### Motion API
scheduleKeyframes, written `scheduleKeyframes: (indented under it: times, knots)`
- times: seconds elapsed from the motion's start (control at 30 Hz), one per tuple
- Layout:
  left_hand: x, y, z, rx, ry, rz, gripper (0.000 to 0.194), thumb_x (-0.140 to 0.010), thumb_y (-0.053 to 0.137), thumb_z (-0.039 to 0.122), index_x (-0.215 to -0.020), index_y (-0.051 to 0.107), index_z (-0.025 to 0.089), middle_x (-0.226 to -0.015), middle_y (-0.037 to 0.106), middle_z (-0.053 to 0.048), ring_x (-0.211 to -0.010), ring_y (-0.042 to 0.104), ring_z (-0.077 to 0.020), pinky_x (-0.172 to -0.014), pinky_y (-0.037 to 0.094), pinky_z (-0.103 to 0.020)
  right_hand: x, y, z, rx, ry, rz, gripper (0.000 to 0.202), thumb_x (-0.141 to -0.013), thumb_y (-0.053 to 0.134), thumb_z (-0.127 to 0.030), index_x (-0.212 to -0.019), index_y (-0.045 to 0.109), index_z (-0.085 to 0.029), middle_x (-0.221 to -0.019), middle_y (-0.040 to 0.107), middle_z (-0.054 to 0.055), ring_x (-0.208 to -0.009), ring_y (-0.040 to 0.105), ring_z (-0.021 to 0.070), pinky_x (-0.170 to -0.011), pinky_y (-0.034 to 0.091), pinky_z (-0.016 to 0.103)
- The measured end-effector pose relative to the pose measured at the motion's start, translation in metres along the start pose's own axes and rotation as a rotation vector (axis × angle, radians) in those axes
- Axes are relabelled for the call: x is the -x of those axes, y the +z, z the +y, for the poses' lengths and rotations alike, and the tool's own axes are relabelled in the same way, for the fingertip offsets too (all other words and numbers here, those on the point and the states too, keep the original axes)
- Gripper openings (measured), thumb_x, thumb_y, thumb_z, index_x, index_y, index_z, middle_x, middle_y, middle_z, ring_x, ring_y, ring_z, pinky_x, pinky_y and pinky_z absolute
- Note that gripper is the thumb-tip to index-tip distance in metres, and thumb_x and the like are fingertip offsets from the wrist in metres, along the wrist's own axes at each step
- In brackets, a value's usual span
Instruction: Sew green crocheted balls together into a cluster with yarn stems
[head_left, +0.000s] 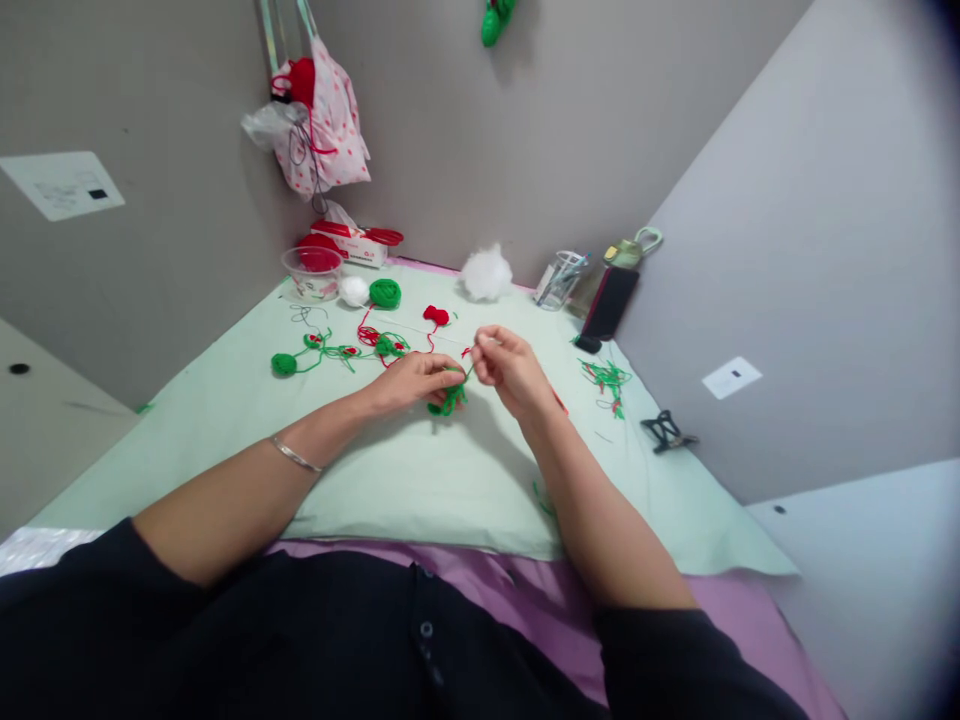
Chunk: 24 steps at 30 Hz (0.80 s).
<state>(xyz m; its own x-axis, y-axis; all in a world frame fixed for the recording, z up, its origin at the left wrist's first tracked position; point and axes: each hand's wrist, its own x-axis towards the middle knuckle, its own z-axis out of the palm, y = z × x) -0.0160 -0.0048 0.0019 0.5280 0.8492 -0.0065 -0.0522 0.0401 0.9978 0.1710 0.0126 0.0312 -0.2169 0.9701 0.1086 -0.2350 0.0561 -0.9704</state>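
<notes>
My left hand [420, 382] is closed on a small green crocheted piece [453, 399] with loops and strands hanging below the fingers. My right hand [510, 368] is raised just to the right of it, its thumb and fingertips pinched together. A thin green strand [470, 371] runs from the piece up to that pinch. Whether a needle or hook is also between those fingertips is too small to tell. A bit of red yarn shows beside the right fingertips. Both hands are over the pale green cloth [420, 480].
Green and red yarn pieces [349, 350] lie left of my hands, behind them a green ball [385, 293] and a white ball [354, 291]. White stuffing [486, 272], a pen holder [559, 280] and a propped phone [611, 303] stand at the back. Yarn scraps [606, 376] and a black claw clip [666, 432] lie right.
</notes>
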Motion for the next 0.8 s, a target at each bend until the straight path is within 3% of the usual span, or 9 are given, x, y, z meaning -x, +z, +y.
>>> scheduleKeyframes:
  times: [0.07,0.13,0.3,0.4,0.5,0.67,0.8]
  knots:
    - [-0.001,-0.001,-0.001,-0.011,-0.01,-0.03,0.042,-0.078,0.079,0.054,-0.09,0.069,0.014,-0.077,0.074,-0.009,-0.07,0.072,-0.0206,-0.066,0.053,-0.031,-0.005,-0.011,-0.006,-0.096,-0.071,0.104,0.042,-0.063,0.089,-0.04,-0.079,0.054,-0.021,-0.058,0.054,-0.009,-0.043,0.036,0.0031,-0.04,0.021,0.018]
    - [-0.002,-0.001,-0.003,0.036,-0.008,-0.022,0.043,-0.077,0.08,0.054,-0.091,0.069,0.014,-0.079,0.073,-0.008,-0.073,0.073,-0.0217,-0.071,0.056,-0.033,-0.007,-0.017,-0.011,-0.139,-0.064,0.13,0.04,-0.068,0.087,-0.037,-0.079,0.052,-0.021,-0.058,0.051,-0.01,-0.043,0.032,0.0026,-0.04,0.021,0.018]
    - [-0.002,-0.005,-0.005,0.154,0.025,0.045,0.046,-0.087,0.07,0.054,-0.11,0.07,0.014,-0.083,0.07,-0.007,-0.078,0.071,-0.0194,-0.078,0.057,-0.035,0.001,-0.008,-0.013,-0.095,-0.011,0.009,0.032,-0.08,0.078,-0.041,-0.087,0.053,-0.022,-0.055,0.041,-0.011,-0.041,0.025,0.0036,-0.04,0.019,0.019]
    - [-0.001,-0.007,0.0,0.266,0.024,0.058,0.039,-0.093,0.066,0.043,-0.12,0.068,0.014,-0.089,0.068,-0.006,-0.082,0.07,-0.0175,-0.083,0.057,-0.035,0.005,-0.003,-0.015,-0.085,-0.06,-0.026,0.03,-0.081,0.077,-0.04,-0.086,0.054,-0.02,-0.054,0.036,-0.011,-0.042,0.023,0.0031,-0.041,0.017,0.019]
    - [0.0,-0.011,0.005,0.356,0.031,0.037,0.032,-0.094,0.066,0.032,-0.12,0.066,0.014,-0.093,0.069,-0.007,-0.085,0.071,-0.0187,-0.084,0.057,-0.035,0.007,-0.002,-0.018,-0.066,-0.095,-0.018,0.027,-0.079,0.076,-0.036,-0.088,0.056,-0.02,-0.056,0.041,-0.01,-0.044,0.027,0.0035,-0.043,0.02,0.019]
    - [-0.002,-0.017,0.008,0.401,0.115,0.059,0.02,-0.092,0.069,0.032,-0.097,0.064,0.013,-0.095,0.071,-0.008,-0.083,0.072,-0.0182,-0.082,0.057,-0.032,0.011,0.006,-0.015,0.082,-0.138,-0.04,0.026,-0.078,0.077,-0.038,-0.088,0.063,-0.019,-0.06,0.054,-0.005,-0.047,0.036,0.0056,-0.046,0.024,0.022]
    - [-0.003,-0.018,0.01,0.439,0.145,0.065,0.022,-0.091,0.07,0.031,-0.105,0.065,0.014,-0.099,0.068,-0.007,-0.085,0.069,-0.016,-0.087,0.058,-0.034,0.013,0.012,-0.009,0.245,-0.231,-0.004,0.025,-0.075,0.08,-0.04,-0.082,0.071,-0.018,-0.061,0.054,-0.004,-0.053,0.039,0.0073,-0.049,0.029,0.024]
